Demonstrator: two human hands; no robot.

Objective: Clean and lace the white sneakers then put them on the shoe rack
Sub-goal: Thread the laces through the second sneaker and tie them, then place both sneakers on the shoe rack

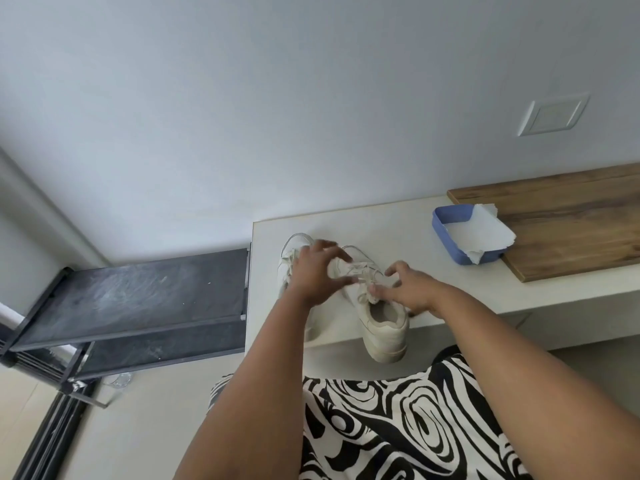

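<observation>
Head view: near white leather sneaker [375,317] on pale table [398,216], heel overhanging front edge; second white sneaker [289,258] just beside, partly hidden. Left hand [317,271] fingers spread over cream laces [363,277]; right hand [410,289] pinching lace end. Black shoe rack [138,299] left; blue tray [446,223] with paper, well apart. Risk: firm lace tug likely tipping overhanging shoe off.
</observation>
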